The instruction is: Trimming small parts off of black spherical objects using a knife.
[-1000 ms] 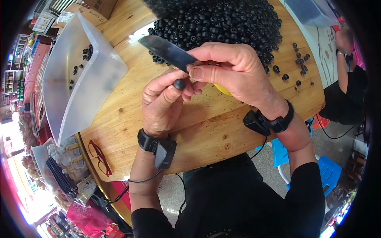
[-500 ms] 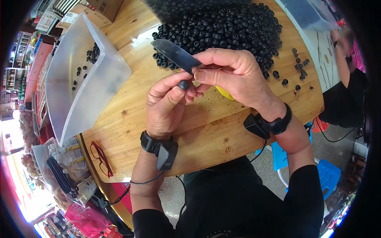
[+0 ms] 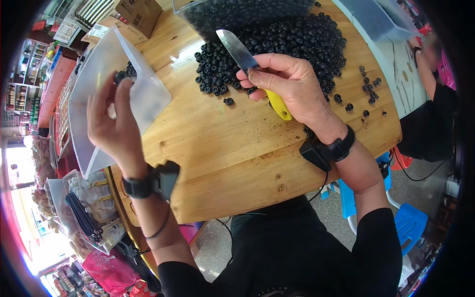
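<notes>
My right hand [image 3: 294,86] grips a knife [image 3: 237,52] with a yellow handle, its blade pointing up and to the left over a heap of small black round hollow parts [image 3: 297,44]. At the left, my left hand [image 3: 116,116] reaches over the translucent plastic bin [image 3: 81,116], away from the knife. A small black part [image 3: 119,76] shows between its thumb and fingertips, seemingly pinched there. Behind that hand, more black parts lie inside the bin. One loose part [image 3: 228,101] sits on the table in front of the heap.
A clear box [image 3: 198,15] full of black parts stands behind the heap. Several stray parts lie at the right of the wooden table [image 3: 222,173]. Another person's arm [image 3: 425,74] and a plastic tub [image 3: 376,22] are at the right. Cardboard boxes [image 3: 138,17] stand back left.
My left hand has left the knife and swung left over the bin with a black part. My right hand has shifted slightly, its blade now more upright and the yellow handle uncovered.
</notes>
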Demonstrator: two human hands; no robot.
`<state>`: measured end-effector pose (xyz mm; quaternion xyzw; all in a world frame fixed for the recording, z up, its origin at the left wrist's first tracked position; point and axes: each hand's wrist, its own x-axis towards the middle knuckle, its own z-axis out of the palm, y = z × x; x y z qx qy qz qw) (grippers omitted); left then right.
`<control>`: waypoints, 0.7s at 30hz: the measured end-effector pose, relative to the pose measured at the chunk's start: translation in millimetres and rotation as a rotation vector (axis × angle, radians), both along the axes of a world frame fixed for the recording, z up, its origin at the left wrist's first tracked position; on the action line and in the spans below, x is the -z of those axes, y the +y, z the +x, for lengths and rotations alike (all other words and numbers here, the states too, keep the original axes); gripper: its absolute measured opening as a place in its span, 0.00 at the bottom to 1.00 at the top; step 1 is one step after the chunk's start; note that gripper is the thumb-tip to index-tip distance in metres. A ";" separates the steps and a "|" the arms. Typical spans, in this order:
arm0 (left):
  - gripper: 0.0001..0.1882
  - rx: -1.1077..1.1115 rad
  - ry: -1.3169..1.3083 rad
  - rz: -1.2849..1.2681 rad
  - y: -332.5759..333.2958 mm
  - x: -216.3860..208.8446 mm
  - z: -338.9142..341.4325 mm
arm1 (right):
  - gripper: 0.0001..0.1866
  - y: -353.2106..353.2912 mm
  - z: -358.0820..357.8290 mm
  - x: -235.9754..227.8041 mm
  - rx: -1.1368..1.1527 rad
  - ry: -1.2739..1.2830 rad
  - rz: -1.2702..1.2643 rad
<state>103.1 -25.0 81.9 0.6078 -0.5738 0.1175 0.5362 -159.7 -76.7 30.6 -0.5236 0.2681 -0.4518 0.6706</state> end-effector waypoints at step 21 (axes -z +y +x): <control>0.12 0.373 -0.287 0.446 1.5 93.2 -76.2 | 0.10 -1.8 1.0 2.1 -0.011 0.068 -0.055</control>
